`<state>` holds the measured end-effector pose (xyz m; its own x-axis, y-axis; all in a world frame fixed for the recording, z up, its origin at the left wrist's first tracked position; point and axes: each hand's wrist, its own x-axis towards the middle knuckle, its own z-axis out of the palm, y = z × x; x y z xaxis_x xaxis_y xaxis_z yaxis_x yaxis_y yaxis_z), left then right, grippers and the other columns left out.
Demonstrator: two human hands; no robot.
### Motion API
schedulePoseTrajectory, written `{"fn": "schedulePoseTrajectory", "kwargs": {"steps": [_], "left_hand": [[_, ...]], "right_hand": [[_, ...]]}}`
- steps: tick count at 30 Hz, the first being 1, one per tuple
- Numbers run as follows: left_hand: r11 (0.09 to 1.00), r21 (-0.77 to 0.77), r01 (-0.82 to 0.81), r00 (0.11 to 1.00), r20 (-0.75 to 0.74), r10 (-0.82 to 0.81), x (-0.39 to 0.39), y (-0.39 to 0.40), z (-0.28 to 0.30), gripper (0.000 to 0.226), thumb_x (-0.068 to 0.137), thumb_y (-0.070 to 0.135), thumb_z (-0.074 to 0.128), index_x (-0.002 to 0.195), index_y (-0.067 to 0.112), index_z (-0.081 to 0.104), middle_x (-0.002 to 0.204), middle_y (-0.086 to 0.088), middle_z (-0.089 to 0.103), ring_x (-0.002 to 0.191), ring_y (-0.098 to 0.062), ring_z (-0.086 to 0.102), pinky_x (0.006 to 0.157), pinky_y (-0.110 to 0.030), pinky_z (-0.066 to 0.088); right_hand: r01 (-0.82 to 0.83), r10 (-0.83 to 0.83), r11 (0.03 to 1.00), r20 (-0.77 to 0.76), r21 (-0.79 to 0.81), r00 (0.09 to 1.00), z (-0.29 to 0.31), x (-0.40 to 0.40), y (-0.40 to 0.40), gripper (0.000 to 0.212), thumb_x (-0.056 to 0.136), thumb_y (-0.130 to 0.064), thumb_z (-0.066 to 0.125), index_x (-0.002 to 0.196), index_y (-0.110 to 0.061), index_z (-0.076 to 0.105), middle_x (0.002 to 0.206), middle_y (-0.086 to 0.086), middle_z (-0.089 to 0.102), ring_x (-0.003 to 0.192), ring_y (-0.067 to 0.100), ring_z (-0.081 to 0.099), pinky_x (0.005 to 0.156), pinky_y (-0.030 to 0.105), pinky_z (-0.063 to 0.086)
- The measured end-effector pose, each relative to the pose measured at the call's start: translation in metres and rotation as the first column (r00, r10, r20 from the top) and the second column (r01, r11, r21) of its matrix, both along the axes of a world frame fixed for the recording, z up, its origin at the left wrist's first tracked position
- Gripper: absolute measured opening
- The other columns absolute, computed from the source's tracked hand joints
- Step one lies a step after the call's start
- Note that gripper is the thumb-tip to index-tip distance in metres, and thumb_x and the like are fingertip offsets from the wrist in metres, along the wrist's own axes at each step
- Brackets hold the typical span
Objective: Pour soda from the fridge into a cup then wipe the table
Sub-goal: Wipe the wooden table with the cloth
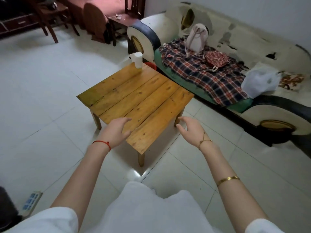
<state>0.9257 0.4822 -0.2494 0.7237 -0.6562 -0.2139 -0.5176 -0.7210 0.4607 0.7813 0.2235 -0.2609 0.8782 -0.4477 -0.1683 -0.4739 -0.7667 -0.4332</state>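
Observation:
A low wooden table (143, 100) made of yellow planks stands on the tiled floor in front of me. At its far corner stands a white cup (138, 60) with something pale beside it. My left hand (117, 130) hovers over the table's near left edge, fingers relaxed and empty. My right hand (191, 129) hangs in the air just off the table's near right corner, fingers loosely bent, holding nothing. No soda and no fridge are in view.
A worn sofa (252, 52) with a plaid blanket, a pale backpack (196, 38) and a white plastic bag (261, 81) runs along the right. Dark wooden chairs (48, 17) stand at the back left. A power strip (32, 200) lies on the floor at lower left.

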Motion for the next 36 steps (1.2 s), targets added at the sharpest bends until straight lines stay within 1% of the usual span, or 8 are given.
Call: {"fn": "schedulePoseTrajectory", "kwargs": {"steps": [2,8,11,14,17,27,33,36], "left_hand": [[1.0,-0.004,-0.028,1.0,-0.001,0.028,0.014,-0.013,0.006,0.054,0.094,0.029,0.061,0.144,0.018,0.044,0.144,-0.003,0.051,0.131,-0.021,0.048,0.108,-0.036,0.042],[0.991,0.011,-0.133,0.991,0.003,0.133,0.046,-0.041,0.006,0.054,0.095,0.031,0.06,0.145,0.019,0.044,0.145,-0.002,0.051,0.131,-0.02,0.049,0.108,-0.034,0.042],[0.979,0.011,-0.202,0.979,0.001,0.202,0.057,-0.057,-0.001,0.053,0.095,0.03,0.06,0.145,0.02,0.044,0.145,-0.002,0.051,0.128,-0.021,0.052,0.105,-0.033,0.043],[0.964,0.02,-0.266,0.964,0.002,0.266,0.066,-0.077,-0.009,0.053,0.095,0.03,0.06,0.144,0.019,0.044,0.145,-0.003,0.051,0.13,-0.022,0.049,0.106,-0.034,0.042],[0.937,0.023,-0.35,0.937,-0.011,0.35,0.075,-0.103,-0.014,0.053,0.095,0.031,0.06,0.144,0.02,0.045,0.145,-0.003,0.051,0.132,-0.022,0.048,0.108,-0.036,0.042],[0.762,-0.05,-0.646,0.763,-0.039,0.645,0.089,-0.207,-0.016,0.054,0.095,0.028,0.06,0.145,0.018,0.044,0.146,-0.003,0.049,0.133,-0.022,0.047,0.109,-0.033,0.039],[0.649,-0.073,-0.758,0.652,-0.035,0.758,0.085,-0.237,-0.021,0.051,0.095,0.028,0.06,0.143,0.019,0.046,0.145,-0.002,0.051,0.132,-0.02,0.049,0.108,-0.031,0.039],[0.59,-0.073,-0.804,0.593,-0.042,0.804,0.084,-0.241,-0.025,0.05,0.095,0.027,0.059,0.143,0.02,0.047,0.145,-0.002,0.052,0.132,-0.021,0.049,0.107,-0.032,0.04]], "right_hand": [[-0.005,0.005,1.0,0.012,0.012,1.0,0.002,0.02,-0.018,0.048,0.098,-0.038,0.047,0.14,-0.015,0.048,0.138,0.003,0.055,0.129,0.02,0.05,0.108,0.04,0.043],[-0.099,0.099,0.995,0.001,0.025,0.995,-0.006,0.08,-0.06,0.047,0.098,-0.04,0.046,0.14,-0.018,0.047,0.137,0.002,0.055,0.13,0.021,0.047,0.105,0.047,0.045],[-0.172,0.172,0.985,-0.008,0.015,0.985,-0.015,0.109,-0.083,0.047,0.099,-0.039,0.045,0.141,-0.017,0.046,0.138,0.003,0.053,0.131,0.022,0.045,0.108,0.045,0.041],[-0.256,0.256,0.967,-0.002,0.002,0.967,-0.023,0.138,-0.109,0.048,0.099,-0.039,0.045,0.14,-0.016,0.047,0.138,0.005,0.054,0.13,0.022,0.046,0.108,0.042,0.041],[-0.343,0.343,0.939,-0.021,0.013,0.939,-0.024,0.169,-0.139,0.048,0.099,-0.04,0.045,0.141,-0.016,0.047,0.139,0.004,0.053,0.131,0.022,0.045,0.109,0.043,0.04],[-0.649,0.648,0.76,-0.059,0.002,0.759,-0.009,0.277,-0.24,0.045,0.099,-0.037,0.047,0.138,-0.015,0.049,0.137,0.005,0.055,0.129,0.022,0.046,0.108,0.041,0.04],[-0.746,0.747,0.665,-0.004,0.038,0.665,-0.012,0.317,-0.257,0.043,0.099,-0.034,0.048,0.138,-0.016,0.05,0.135,0.003,0.056,0.128,0.02,0.048,0.108,0.038,0.042],[-0.784,0.786,0.617,-0.009,0.064,0.618,-0.018,0.331,-0.253,0.042,0.099,-0.034,0.047,0.136,-0.016,0.051,0.134,0.004,0.057,0.127,0.02,0.048,0.107,0.038,0.042]]}}
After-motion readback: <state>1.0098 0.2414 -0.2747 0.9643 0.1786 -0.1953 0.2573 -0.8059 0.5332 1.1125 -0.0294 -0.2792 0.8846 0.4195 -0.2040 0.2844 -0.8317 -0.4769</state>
